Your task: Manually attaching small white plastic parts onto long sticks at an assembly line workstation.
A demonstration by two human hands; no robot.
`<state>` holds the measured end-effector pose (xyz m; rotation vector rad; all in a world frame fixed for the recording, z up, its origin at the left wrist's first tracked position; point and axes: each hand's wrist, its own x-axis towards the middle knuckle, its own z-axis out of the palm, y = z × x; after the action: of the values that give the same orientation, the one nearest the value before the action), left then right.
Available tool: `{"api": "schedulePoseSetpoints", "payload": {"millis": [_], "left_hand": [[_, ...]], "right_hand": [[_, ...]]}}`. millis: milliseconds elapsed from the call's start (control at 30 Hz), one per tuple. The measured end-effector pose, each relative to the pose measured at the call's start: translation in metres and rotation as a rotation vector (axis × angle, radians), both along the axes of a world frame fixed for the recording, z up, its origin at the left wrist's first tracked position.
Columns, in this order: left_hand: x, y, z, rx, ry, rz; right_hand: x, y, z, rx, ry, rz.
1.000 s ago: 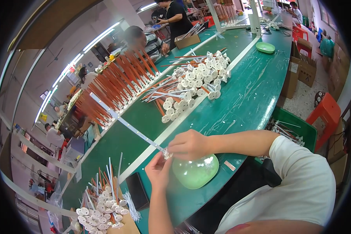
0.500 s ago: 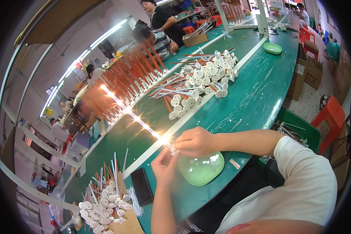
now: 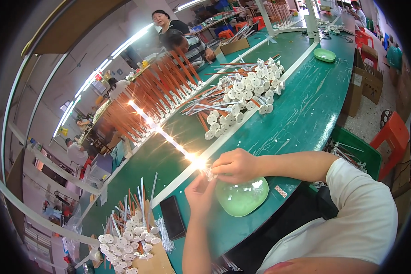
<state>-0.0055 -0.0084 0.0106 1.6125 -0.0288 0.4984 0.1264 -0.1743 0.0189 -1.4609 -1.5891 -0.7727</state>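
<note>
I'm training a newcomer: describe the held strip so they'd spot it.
On the green table, the left hand and right hand meet beside a green bowl. The strip slants up-left from their fingers; bright lights set it apart from unlit orange sticks behind.

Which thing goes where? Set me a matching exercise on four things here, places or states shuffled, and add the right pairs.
Things:
1. LED strip
2. black smartphone
3. red-orange stool
4. nearer green dish

Places or states:
a. on the floor, toward the picture's right edge
b. just below the right hand in the picture
c. lit, near end at the fingertips of both hands
d. left of the left forearm

Pairs: 1-c, 2-d, 3-a, 4-b
</note>
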Motion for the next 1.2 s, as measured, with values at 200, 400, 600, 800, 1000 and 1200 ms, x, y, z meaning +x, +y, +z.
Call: {"api": "schedulePoseSetpoints", "payload": {"millis": [200,400,600,800,1000,1200], "left_hand": [[0.0009,0.0015,-0.0050,0.012,-0.043,-0.009],[0.0004,0.0014,-0.0032,0.016,0.054,0.014],[0.0015,0.0029,-0.0072,0.026,0.074,0.019],[0.0022,0.0022,-0.0068,0.011,0.094,0.022],[0.0026,0.0030,-0.0069,0.029,0.098,0.020],[0.0025,0.0051,-0.0075,0.037,0.109,0.019]], "right_hand": [[-0.0011,-0.0005,0.0023,0.005,-0.012,0.008],[-0.0016,-0.0015,0.0024,0.000,-0.021,0.004],[-0.0030,-0.0006,0.0028,0.013,-0.027,0.017],[-0.0058,-0.0033,0.0043,-0.026,0.007,-0.014],[-0.0043,-0.0022,0.0046,-0.020,-0.012,0.001],[-0.0031,-0.0009,0.0024,-0.024,-0.012,0.020]]}}
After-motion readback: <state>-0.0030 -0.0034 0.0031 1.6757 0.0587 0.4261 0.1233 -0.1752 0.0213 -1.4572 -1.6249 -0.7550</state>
